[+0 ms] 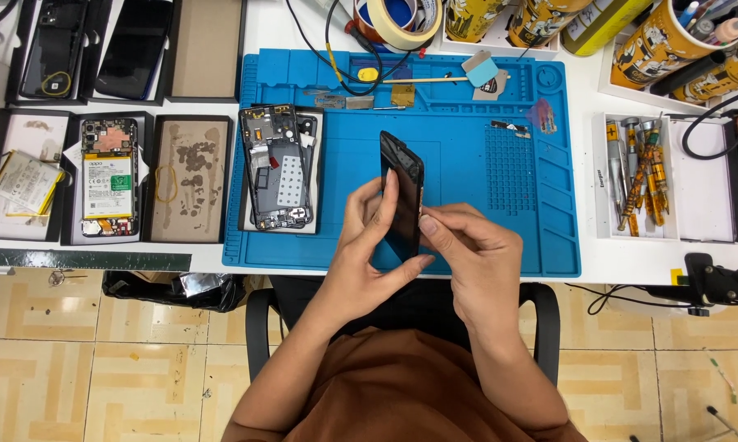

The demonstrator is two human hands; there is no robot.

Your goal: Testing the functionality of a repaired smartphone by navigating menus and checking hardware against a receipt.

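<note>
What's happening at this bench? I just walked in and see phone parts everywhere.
A person holds a dark phone panel on edge above the blue mat. The left hand steadies it while the right hand pinches at its side edge. An opened phone lies in a tray on the mat, and screwdrivers sit in a white tray at right.

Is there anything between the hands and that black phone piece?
No. The left hand and right hand both grip the black phone panel directly, held on edge above the blue mat.
</note>
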